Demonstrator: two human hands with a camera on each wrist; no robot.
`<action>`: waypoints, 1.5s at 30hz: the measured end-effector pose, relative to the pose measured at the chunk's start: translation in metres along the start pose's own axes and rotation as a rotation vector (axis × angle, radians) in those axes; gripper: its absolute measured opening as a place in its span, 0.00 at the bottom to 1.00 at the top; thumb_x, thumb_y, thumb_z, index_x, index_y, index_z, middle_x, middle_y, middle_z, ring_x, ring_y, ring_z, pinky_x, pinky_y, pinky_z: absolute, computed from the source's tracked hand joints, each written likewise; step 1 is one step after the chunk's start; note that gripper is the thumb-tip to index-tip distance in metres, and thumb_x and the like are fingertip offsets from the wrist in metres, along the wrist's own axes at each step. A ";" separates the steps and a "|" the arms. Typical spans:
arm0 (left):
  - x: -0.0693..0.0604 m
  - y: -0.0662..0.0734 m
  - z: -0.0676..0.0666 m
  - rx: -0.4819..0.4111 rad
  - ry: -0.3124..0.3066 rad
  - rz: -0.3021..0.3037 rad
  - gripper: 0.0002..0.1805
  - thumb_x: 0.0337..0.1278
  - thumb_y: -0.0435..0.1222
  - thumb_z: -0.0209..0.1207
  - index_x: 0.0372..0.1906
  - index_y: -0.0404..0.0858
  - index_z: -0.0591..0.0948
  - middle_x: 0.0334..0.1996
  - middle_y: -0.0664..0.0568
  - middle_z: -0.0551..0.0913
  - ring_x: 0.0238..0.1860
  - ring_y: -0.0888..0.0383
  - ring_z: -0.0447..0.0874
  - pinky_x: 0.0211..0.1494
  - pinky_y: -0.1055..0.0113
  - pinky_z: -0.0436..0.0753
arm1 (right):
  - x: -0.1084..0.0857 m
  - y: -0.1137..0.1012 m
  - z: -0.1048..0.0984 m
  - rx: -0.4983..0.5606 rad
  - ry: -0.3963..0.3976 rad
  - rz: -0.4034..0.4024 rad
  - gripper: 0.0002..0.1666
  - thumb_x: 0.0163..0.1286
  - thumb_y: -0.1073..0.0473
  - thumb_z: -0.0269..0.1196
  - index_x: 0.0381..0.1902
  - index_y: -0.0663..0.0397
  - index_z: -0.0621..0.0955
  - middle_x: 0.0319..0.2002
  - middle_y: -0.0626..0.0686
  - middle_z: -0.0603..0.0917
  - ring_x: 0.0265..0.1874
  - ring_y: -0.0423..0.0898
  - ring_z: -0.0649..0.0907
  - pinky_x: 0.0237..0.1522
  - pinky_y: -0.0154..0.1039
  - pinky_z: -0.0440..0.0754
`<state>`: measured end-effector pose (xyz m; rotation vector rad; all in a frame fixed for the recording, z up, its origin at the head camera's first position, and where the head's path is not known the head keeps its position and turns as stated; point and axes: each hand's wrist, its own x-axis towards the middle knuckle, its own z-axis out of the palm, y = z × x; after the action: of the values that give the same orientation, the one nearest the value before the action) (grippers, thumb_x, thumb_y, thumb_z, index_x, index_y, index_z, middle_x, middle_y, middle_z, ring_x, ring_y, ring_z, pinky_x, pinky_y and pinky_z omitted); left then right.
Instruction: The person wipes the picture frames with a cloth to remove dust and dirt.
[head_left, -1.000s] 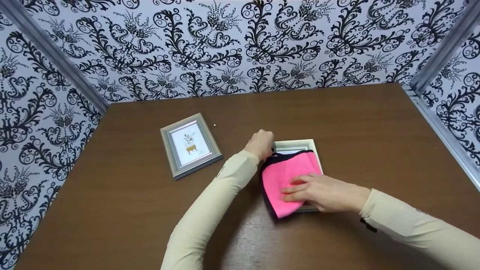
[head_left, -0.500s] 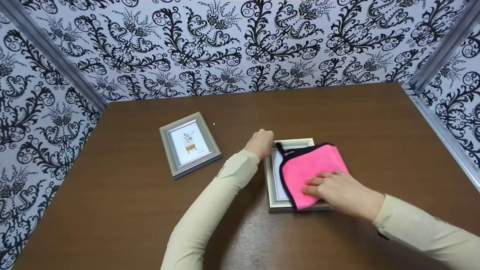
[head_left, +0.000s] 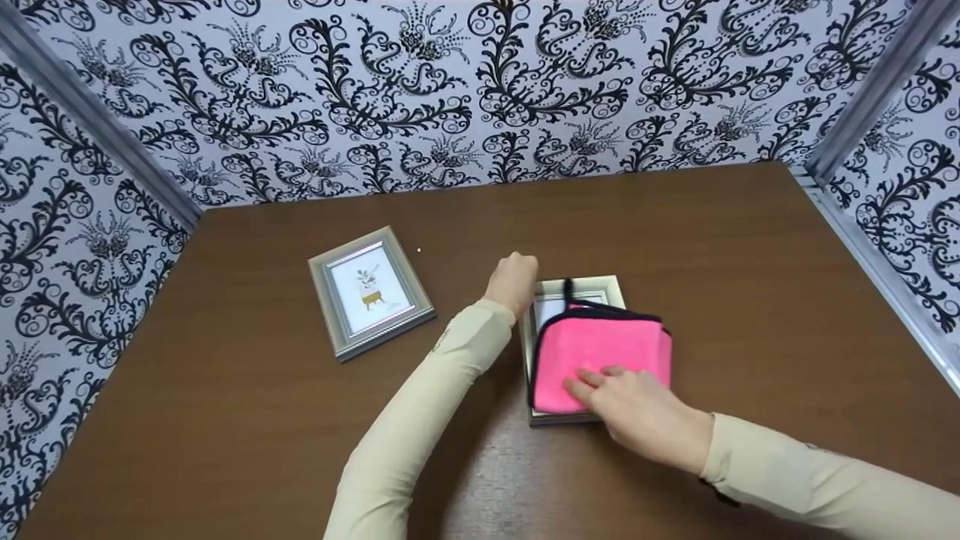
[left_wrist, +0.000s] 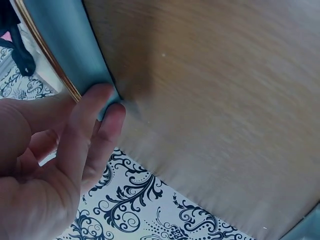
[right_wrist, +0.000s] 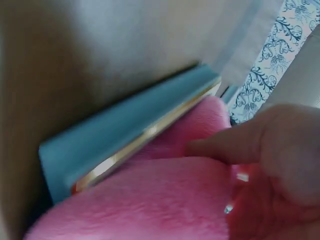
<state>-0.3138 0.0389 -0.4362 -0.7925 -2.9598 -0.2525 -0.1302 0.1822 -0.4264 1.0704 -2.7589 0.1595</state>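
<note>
A pink cloth (head_left: 607, 341) with dark edging and a small loop lies folded over a light-coloured picture frame (head_left: 598, 286), hiding most of its glass. My right hand (head_left: 646, 416) is on the cloth's near part, fingers spread over the top. In the right wrist view the thumb (right_wrist: 225, 147) tucks into a fold of the cloth, with its tip partly hidden. At the frame's far left corner, my left hand (head_left: 513, 283) holds on. The left wrist view has its fingers (left_wrist: 92, 115) curled against the frame's bluish-looking side (left_wrist: 75, 45).
Another picture frame (head_left: 373, 294), with a plant-pot drawing in it, lies face up and slightly turned on the brown table (head_left: 247, 420), left of my left hand. Patterned wall panels (head_left: 420, 90) stand behind the table and at both sides.
My right hand slid the cloth right across the frame, uncovering its left part, then moved back left and nearer. The left hand stayed at the corner. The view shifted slightly.
</note>
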 end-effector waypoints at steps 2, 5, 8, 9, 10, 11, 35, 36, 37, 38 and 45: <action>0.001 0.001 0.000 0.009 0.002 -0.003 0.09 0.55 0.22 0.57 0.34 0.32 0.86 0.35 0.40 0.85 0.39 0.45 0.86 0.37 0.59 0.85 | 0.003 -0.001 0.001 0.072 0.002 -0.016 0.26 0.54 0.75 0.61 0.53 0.59 0.81 0.47 0.60 0.84 0.38 0.57 0.84 0.28 0.50 0.83; 0.001 0.003 0.000 0.009 -0.014 -0.007 0.10 0.55 0.22 0.56 0.35 0.32 0.86 0.36 0.40 0.85 0.40 0.45 0.86 0.38 0.59 0.85 | 0.007 0.000 0.003 0.163 0.000 -0.048 0.25 0.59 0.73 0.60 0.55 0.55 0.81 0.52 0.56 0.83 0.45 0.54 0.83 0.36 0.51 0.84; 0.002 0.003 0.000 -0.002 -0.039 -0.022 0.09 0.55 0.23 0.57 0.36 0.33 0.86 0.37 0.39 0.85 0.41 0.45 0.85 0.39 0.58 0.85 | 0.007 0.007 0.005 0.238 -0.010 -0.120 0.24 0.63 0.71 0.59 0.56 0.52 0.81 0.55 0.52 0.82 0.49 0.52 0.82 0.42 0.50 0.82; 0.002 0.003 0.000 -0.004 -0.048 -0.029 0.09 0.55 0.23 0.57 0.36 0.33 0.86 0.38 0.40 0.85 0.41 0.45 0.85 0.39 0.58 0.85 | 0.007 0.010 0.005 0.261 -0.023 -0.144 0.23 0.64 0.70 0.58 0.57 0.51 0.81 0.56 0.52 0.81 0.51 0.52 0.81 0.44 0.50 0.82; 0.002 0.003 0.000 -0.006 -0.057 -0.037 0.09 0.55 0.23 0.57 0.36 0.33 0.86 0.38 0.40 0.85 0.41 0.45 0.85 0.39 0.58 0.85 | 0.007 0.013 0.004 0.281 -0.039 -0.169 0.24 0.64 0.70 0.58 0.57 0.51 0.81 0.57 0.51 0.81 0.52 0.52 0.81 0.46 0.51 0.81; 0.002 0.003 0.000 -0.006 -0.064 -0.043 0.09 0.55 0.23 0.58 0.36 0.33 0.86 0.38 0.40 0.85 0.42 0.46 0.85 0.39 0.58 0.85 | 0.006 0.015 0.003 0.298 -0.058 -0.189 0.24 0.65 0.70 0.58 0.58 0.50 0.81 0.57 0.50 0.80 0.53 0.52 0.80 0.48 0.51 0.80; 0.001 0.003 -0.003 0.090 -0.069 0.015 0.08 0.58 0.26 0.58 0.38 0.36 0.87 0.38 0.43 0.85 0.40 0.48 0.85 0.37 0.56 0.85 | -0.030 -0.004 -0.013 -0.121 -0.012 0.086 0.12 0.45 0.75 0.62 0.24 0.56 0.72 0.16 0.49 0.67 0.10 0.49 0.69 0.08 0.42 0.63; 0.002 0.002 -0.003 0.105 -0.065 0.019 0.08 0.58 0.27 0.59 0.38 0.37 0.87 0.38 0.44 0.85 0.39 0.48 0.85 0.37 0.56 0.85 | -0.029 -0.005 -0.013 -0.108 -0.008 0.070 0.13 0.45 0.75 0.61 0.24 0.56 0.72 0.16 0.49 0.67 0.11 0.49 0.69 0.09 0.41 0.64; 0.003 0.002 -0.003 0.116 -0.064 0.019 0.08 0.58 0.27 0.59 0.38 0.37 0.87 0.37 0.44 0.85 0.39 0.48 0.85 0.37 0.56 0.85 | -0.027 -0.004 -0.014 -0.084 -0.006 0.051 0.13 0.45 0.76 0.61 0.24 0.55 0.72 0.16 0.49 0.67 0.11 0.49 0.70 0.09 0.40 0.64; 0.004 0.001 -0.003 0.128 -0.065 0.019 0.08 0.59 0.28 0.58 0.38 0.38 0.87 0.37 0.45 0.85 0.39 0.48 0.85 0.36 0.55 0.85 | -0.025 -0.003 -0.014 -0.053 0.000 0.027 0.13 0.46 0.76 0.60 0.24 0.55 0.72 0.16 0.48 0.68 0.11 0.48 0.70 0.09 0.40 0.64; 0.008 0.001 -0.004 0.166 -0.104 0.006 0.13 0.63 0.29 0.52 0.39 0.41 0.87 0.40 0.46 0.85 0.40 0.48 0.85 0.38 0.54 0.84 | -0.012 0.007 -0.008 0.197 0.007 -0.118 0.18 0.59 0.73 0.59 0.46 0.56 0.82 0.39 0.50 0.85 0.33 0.47 0.83 0.31 0.43 0.81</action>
<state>-0.3206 0.0430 -0.4311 -0.8168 -3.0225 0.0364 -0.1253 0.1961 -0.4209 1.2729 -2.7084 0.4248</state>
